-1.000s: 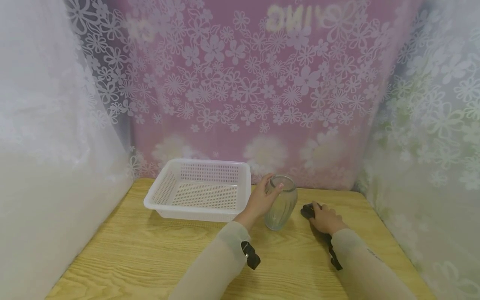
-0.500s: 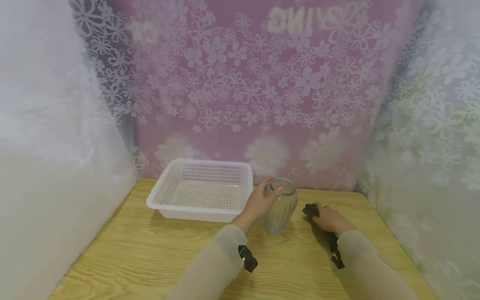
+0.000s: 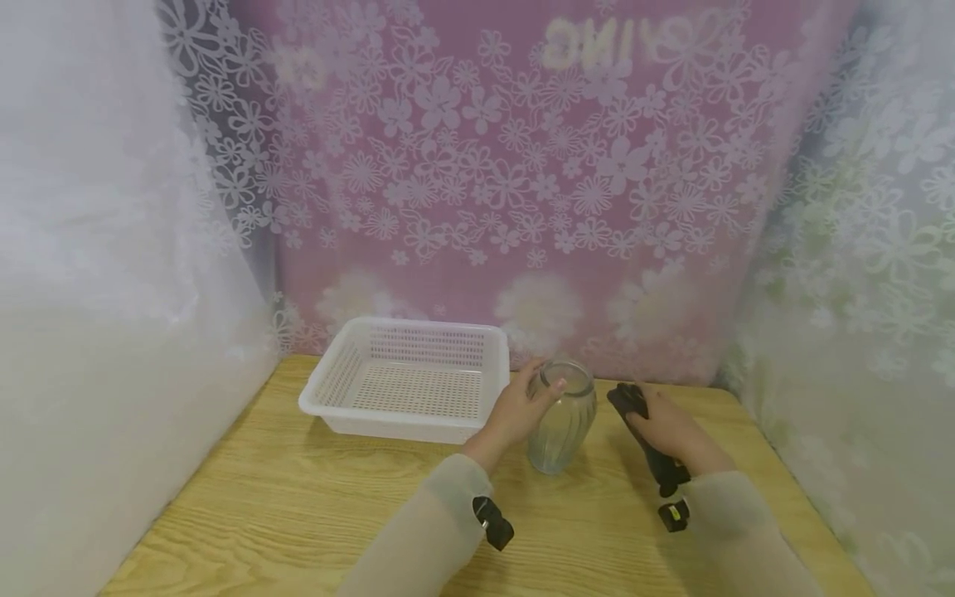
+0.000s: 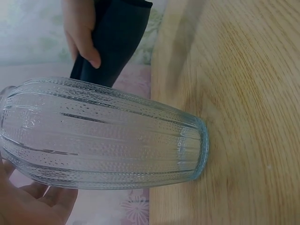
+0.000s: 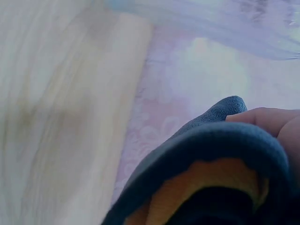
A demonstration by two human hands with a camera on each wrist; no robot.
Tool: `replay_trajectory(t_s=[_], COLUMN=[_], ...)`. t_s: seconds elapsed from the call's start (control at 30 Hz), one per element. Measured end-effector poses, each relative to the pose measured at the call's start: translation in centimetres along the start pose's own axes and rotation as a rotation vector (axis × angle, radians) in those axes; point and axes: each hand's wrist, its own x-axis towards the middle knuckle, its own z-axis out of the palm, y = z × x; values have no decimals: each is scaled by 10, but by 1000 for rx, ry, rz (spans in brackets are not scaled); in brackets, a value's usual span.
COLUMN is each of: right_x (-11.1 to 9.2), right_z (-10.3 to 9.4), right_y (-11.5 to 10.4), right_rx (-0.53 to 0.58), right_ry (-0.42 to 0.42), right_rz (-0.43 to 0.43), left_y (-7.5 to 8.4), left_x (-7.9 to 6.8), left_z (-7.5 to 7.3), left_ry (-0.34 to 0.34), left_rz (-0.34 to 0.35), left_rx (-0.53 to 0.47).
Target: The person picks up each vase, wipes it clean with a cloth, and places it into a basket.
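A ribbed clear glass vase (image 3: 563,427) stands in the middle of the table, its base at the tabletop in the left wrist view. My left hand (image 3: 518,408) grips it near the mouth, thumb at the near side of the rim and fingers round the left. To the right of the vase, my right hand (image 3: 674,431) pinches a dark cloth (image 4: 118,40) between thumb and fingers. The cloth hangs down from that hand in the left wrist view. In the right wrist view, the folded cloth (image 5: 206,140) curves over and shows an orange inner side.
A white perforated plastic basket (image 3: 406,431) sits at the back left, close to my left hand. Flowered curtains (image 3: 477,191) enclose the wooden table (image 3: 313,514) at the back and sides. Black straps go round both wrists.
My right hand has raised the dark cloth and shifted right, so more of the cloth hangs below it. The left hand keeps its grip on the vase.
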Motion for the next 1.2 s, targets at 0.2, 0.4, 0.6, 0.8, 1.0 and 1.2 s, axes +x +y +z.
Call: replay_trajectory(t_s=[0.2,0.4,0.6,0.8,1.0,1.2], right_x=[-9,-23,-31,-36,-41,-39], right_z=[-8,-16,-22,-29,-31,-23], right_y=[-17,-36,-51,-70,-87,-99], right_rx=[68,117,176,217,239,315], right_ry=[60,110,169,251,354,536], right_rz=[-44,-67,-78,-110,-145,-213], left_y=[-3,-2,-1,3,0,-1], left_x=[0,-4,-6,-9,-12,-14], left_z=[0,0,0,-3,-5,-7], left_ry=[7,-4,-5,-7,-18,-11], left_rz=[6,3,9,12,3,3], left_rx=[-2,0,5,6,20,23])
